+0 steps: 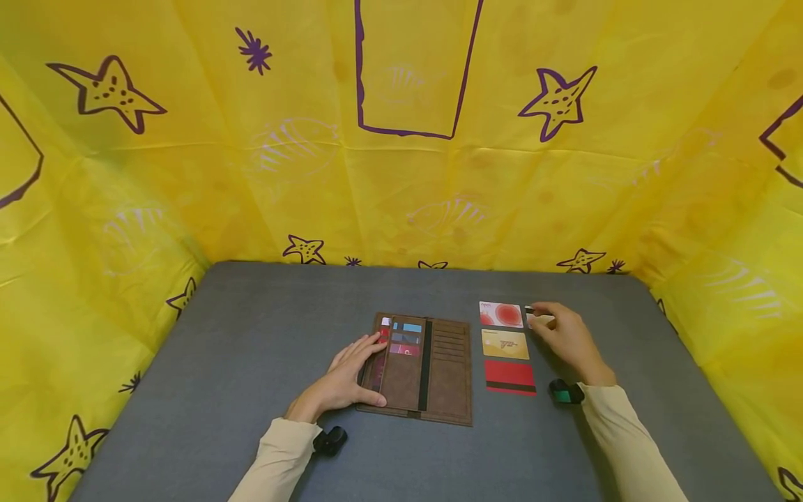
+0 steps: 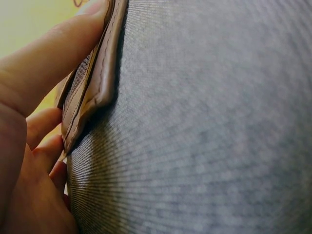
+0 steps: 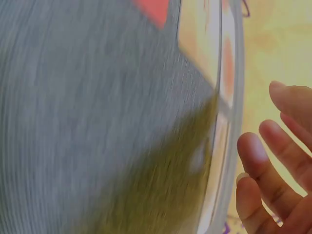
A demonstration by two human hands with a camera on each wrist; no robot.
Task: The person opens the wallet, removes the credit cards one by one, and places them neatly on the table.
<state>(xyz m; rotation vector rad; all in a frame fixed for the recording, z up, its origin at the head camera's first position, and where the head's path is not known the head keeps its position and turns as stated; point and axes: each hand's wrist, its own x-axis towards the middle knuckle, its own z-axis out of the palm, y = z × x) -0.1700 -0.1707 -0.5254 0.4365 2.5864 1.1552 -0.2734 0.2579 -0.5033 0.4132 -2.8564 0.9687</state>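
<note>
In the head view an open brown wallet (image 1: 401, 380) lies flat, with several cards (image 1: 406, 337) in its left slots. My left hand (image 1: 341, 376) rests on the wallet's left side, fingers stretched over the edge and thumb on the lower part. The left wrist view shows the thumb (image 2: 58, 53) against the wallet's stitched rim (image 2: 105, 73). To the right, my right hand (image 1: 564, 338) is over a card with a dark stripe (image 1: 530, 311), partly covered by the fingers. The right wrist view shows its fingers (image 3: 265, 170) apart and loosely bent, with nothing between them.
Beside the wallet, a white card with red circles (image 1: 502, 314), a gold card (image 1: 505, 344) and a red card with a dark stripe (image 1: 509, 373) form a column. They lie on a grey table (image 1: 282, 300). Yellow patterned cloth (image 1: 401, 195) surrounds the table's back and sides.
</note>
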